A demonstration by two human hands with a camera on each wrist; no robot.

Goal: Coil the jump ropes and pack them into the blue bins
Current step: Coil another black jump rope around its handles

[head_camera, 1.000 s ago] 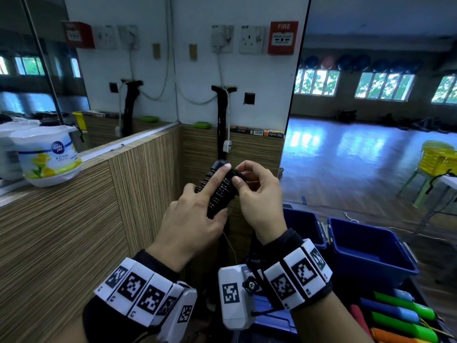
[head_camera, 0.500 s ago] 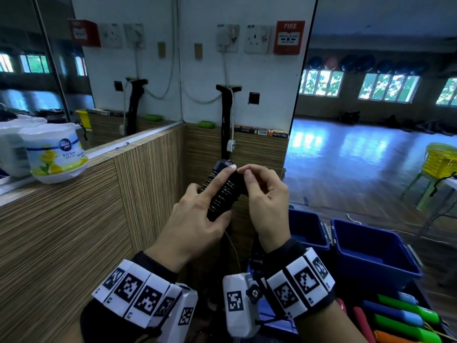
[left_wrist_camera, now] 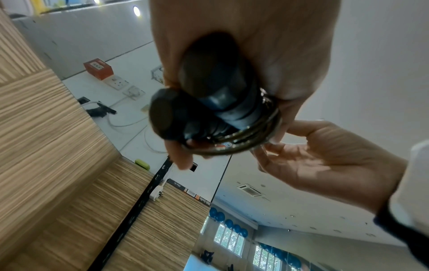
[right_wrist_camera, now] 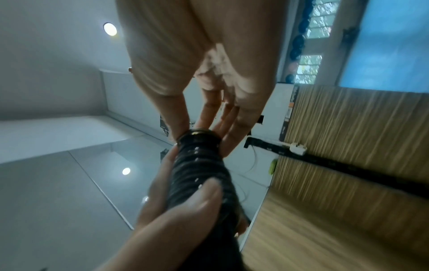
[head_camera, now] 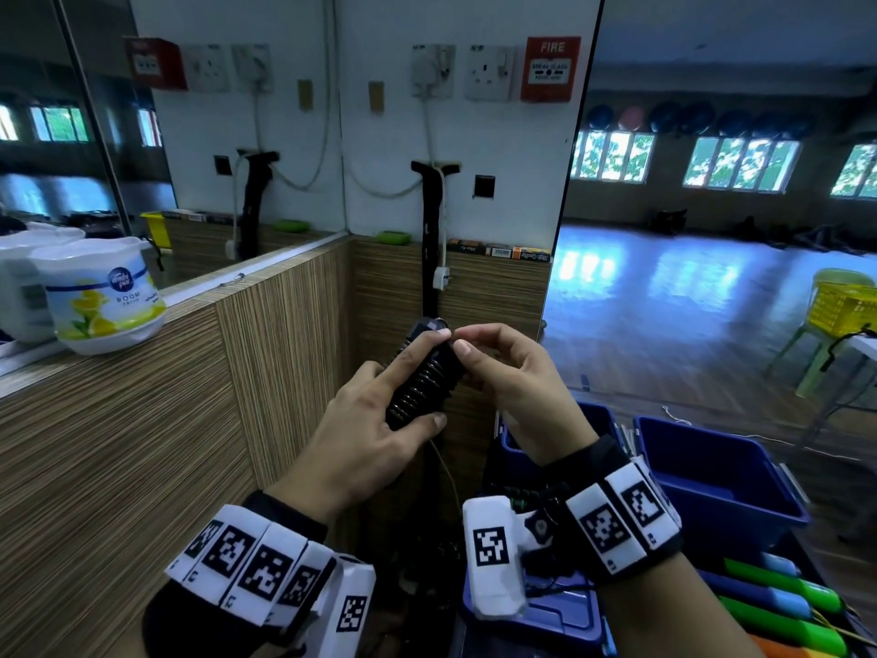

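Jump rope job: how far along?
Done: cord wound tight round the black handles. In hand: left hand grips the bundle; right hand works at its top end, apparently tucking the cord's end. Left: drop it in a blue bin, which looks empty.

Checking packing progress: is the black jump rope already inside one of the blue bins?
No, the black jump rope is held up in the left hand, above the blue bins.

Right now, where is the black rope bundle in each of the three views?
Head: rope bundle at centre, gripped by the left hand.
Left wrist: upper centre, close and blurred.
Right wrist: lower centre.
Shared landmark: white plug against the striped wood panel.
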